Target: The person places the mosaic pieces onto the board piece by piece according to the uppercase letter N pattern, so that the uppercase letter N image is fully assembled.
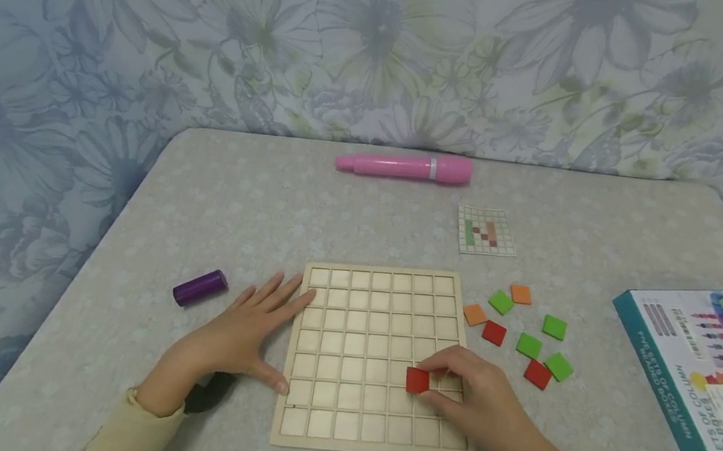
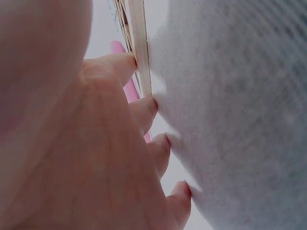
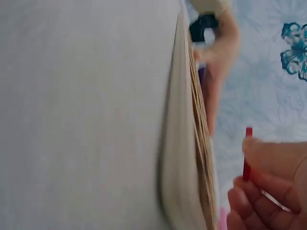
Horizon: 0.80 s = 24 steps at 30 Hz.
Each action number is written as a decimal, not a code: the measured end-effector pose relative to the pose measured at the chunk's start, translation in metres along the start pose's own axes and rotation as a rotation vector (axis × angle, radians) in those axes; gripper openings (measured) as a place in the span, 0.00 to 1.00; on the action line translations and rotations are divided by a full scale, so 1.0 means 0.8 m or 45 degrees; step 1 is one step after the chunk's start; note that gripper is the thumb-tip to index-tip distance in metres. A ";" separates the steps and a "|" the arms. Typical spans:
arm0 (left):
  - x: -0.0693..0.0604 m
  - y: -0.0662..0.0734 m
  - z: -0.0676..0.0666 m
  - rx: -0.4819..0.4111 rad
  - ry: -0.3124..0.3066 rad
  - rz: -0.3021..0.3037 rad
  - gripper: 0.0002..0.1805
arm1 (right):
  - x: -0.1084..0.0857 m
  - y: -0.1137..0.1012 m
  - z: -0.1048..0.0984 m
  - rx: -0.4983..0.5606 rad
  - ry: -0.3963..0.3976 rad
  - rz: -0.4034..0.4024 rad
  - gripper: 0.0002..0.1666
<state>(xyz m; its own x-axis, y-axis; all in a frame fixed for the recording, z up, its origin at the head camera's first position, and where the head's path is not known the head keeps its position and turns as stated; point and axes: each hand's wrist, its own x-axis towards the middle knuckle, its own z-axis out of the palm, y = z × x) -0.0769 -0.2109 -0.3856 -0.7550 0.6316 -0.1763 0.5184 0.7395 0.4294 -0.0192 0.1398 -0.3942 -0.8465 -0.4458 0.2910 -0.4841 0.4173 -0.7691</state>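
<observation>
A wooden grid board (image 1: 289, 352) with square cells lies on the table in the head view. My right hand (image 1: 489, 403) pinches a red square tile (image 1: 418, 381) between thumb and fingers over the lower right cells. In the right wrist view that red tile (image 3: 247, 155) is seen edge-on, above the board's surface. My left hand (image 1: 240, 335) lies spread at the board's left edge, thumb and index fingertip touching the frame. The left wrist view shows its fingers (image 2: 144, 112) straight, beside the board's edge (image 2: 141, 52).
Loose orange, green and red tiles (image 1: 529, 345) lie right of the board. Behind them is a small pattern card (image 1: 486, 232). A pink marker-shaped object (image 1: 403, 166) lies at the back, a purple cylinder (image 1: 200, 288) at the left, a boxed set (image 1: 700, 387) at the right.
</observation>
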 end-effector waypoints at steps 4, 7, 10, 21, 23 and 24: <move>0.000 -0.001 0.002 -0.004 0.000 0.005 0.68 | 0.000 -0.001 0.014 0.016 -0.041 0.062 0.22; -0.001 -0.001 0.002 0.000 0.000 0.001 0.68 | -0.002 -0.001 0.019 -0.013 -0.072 0.105 0.21; -0.001 -0.001 0.001 0.000 0.003 0.002 0.68 | -0.004 -0.002 0.023 -0.048 -0.085 0.106 0.19; -0.002 0.001 -0.001 -0.018 0.004 -0.005 0.67 | -0.004 -0.003 0.025 -0.090 -0.094 0.033 0.18; -0.001 0.001 -0.001 -0.017 0.002 -0.006 0.67 | -0.004 -0.002 0.026 -0.090 -0.086 -0.009 0.18; -0.002 0.001 -0.001 -0.018 0.001 -0.006 0.67 | -0.005 -0.001 0.026 -0.091 -0.082 -0.030 0.18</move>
<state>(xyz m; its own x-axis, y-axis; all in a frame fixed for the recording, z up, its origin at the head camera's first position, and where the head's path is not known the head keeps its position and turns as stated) -0.0759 -0.2114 -0.3847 -0.7577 0.6278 -0.1781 0.5090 0.7393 0.4408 -0.0110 0.1244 -0.4065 -0.8199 -0.5050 0.2698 -0.5201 0.4602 -0.7195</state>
